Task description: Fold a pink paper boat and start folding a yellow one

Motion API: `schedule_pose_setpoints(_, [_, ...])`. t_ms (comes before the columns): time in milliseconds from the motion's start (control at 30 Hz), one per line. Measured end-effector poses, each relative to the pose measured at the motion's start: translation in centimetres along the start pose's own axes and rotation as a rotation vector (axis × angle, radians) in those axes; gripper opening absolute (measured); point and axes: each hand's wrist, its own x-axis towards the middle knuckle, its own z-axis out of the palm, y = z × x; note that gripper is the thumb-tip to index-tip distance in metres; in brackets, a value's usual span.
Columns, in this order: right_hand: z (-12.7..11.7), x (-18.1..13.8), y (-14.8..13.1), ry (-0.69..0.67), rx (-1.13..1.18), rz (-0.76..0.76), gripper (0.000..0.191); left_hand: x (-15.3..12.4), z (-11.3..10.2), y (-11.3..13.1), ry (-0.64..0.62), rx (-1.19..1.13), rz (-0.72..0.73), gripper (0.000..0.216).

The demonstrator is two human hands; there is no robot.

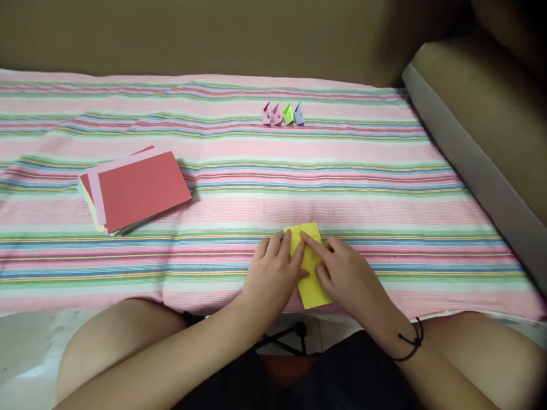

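Observation:
A yellow sheet of paper, a narrow rectangle standing lengthwise to me, lies near the front edge of the striped cloth. My left hand rests on its left side, fingers spread and lying flat, with the thumb reaching onto the sheet. From the right, my right hand presses its outstretched index fingertip on the upper part of the paper; its other fingers are partly curled. The two index fingertips almost meet. Neither hand grips the sheet, and part of its left edge is hidden under my left hand.
Several small folded paper pieces, pink, green and blue, stand in a row farther back. A stack of coloured paper, red on top, lies left. The striped cloth covers the surface. A brown padded side rises at right.

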Motion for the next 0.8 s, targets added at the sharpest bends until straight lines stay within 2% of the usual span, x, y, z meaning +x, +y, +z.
schedule_pose_setpoints(333, [-0.3,1.4,-0.5,-0.071,0.041,0.151,0.063,0.0,-0.2,-0.3,0.011,-0.026,0.008,0.049])
schedule_pose_setpoints(567, [-0.2,1.9,-0.5,-0.137,0.006,0.144,0.067,0.4,0.1,-0.7,-0.056,-0.099,0.015,0.052])
schedule_pose_setpoints(667, [-0.4,2.1,-0.4,-0.161,0.012,0.124,0.069,0.2,-2.7,-1.5,-0.081,-0.238,0.033,0.042])
schedule_pose_setpoints(733, [-0.5,2.1,-0.5,-0.153,0.036,0.097,0.069,-0.7,-6.1,-2.1,-0.130,-0.440,0.077,0.024])
schedule_pose_setpoints(800, [-0.5,2.2,-0.5,-0.151,0.045,0.084,0.069,-2.2,-9.6,-2.4,-0.169,-0.614,0.141,0.019])
